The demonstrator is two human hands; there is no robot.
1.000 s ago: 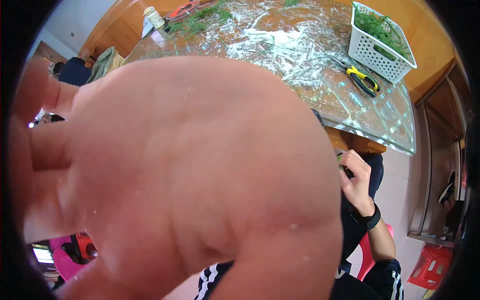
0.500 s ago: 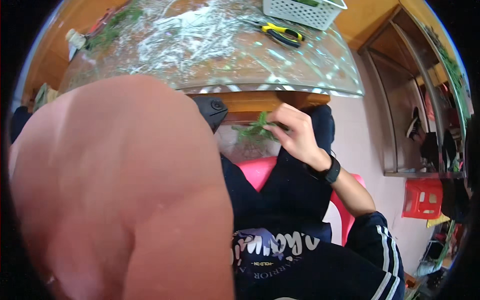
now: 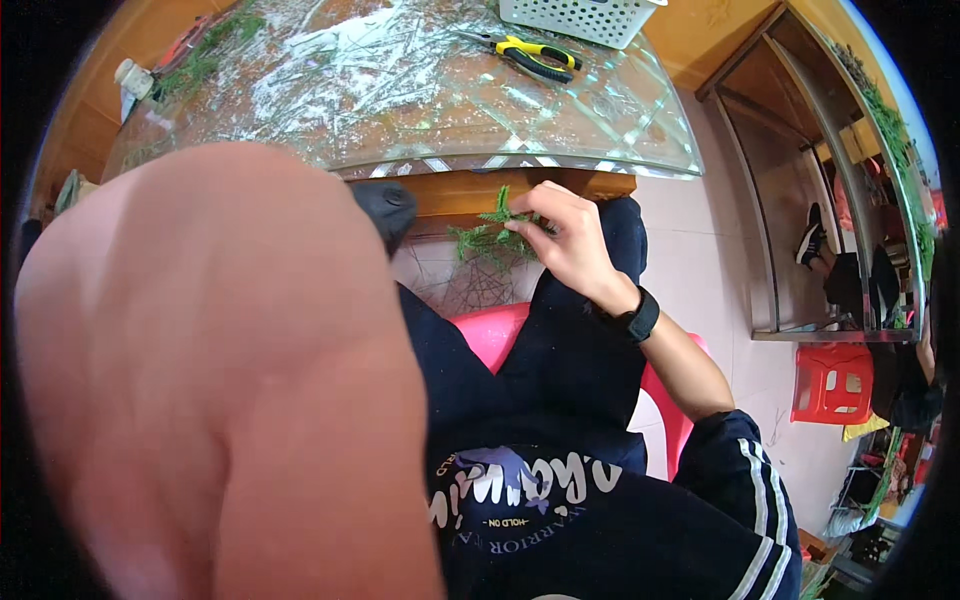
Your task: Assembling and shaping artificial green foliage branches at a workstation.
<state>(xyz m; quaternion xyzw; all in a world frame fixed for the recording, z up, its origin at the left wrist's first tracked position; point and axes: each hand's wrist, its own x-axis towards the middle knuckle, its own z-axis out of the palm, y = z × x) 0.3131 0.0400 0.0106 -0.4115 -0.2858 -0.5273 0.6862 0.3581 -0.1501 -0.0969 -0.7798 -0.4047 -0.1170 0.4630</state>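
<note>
My right hand [image 3: 572,243], with a black band on its wrist, is closed in a pinch on a green leafy sprig [image 3: 498,232]. The sprig hangs over my lap, just in front of the table's near edge. My left hand [image 3: 220,350] looms very close and blurred, covering most of the left side; its fingers cannot be made out. A dark grey object [image 3: 385,212] shows partly past its edge; its kind is unclear.
The glass-topped table [image 3: 470,140] bears white powder and scattered thin stems. Yellow-and-black pliers [image 3: 528,58] lie near a white perforated basket [image 3: 585,18]. Right stands a metal-framed rack [image 3: 770,180], with a red plastic stool [image 3: 833,385] below. Cut stems litter the floor under the table.
The whole view has shifted, so table, pliers and right hand appear slightly further left and up. The sprig stands more upright in my right hand's pinch. My left hand still blocks the left side.
</note>
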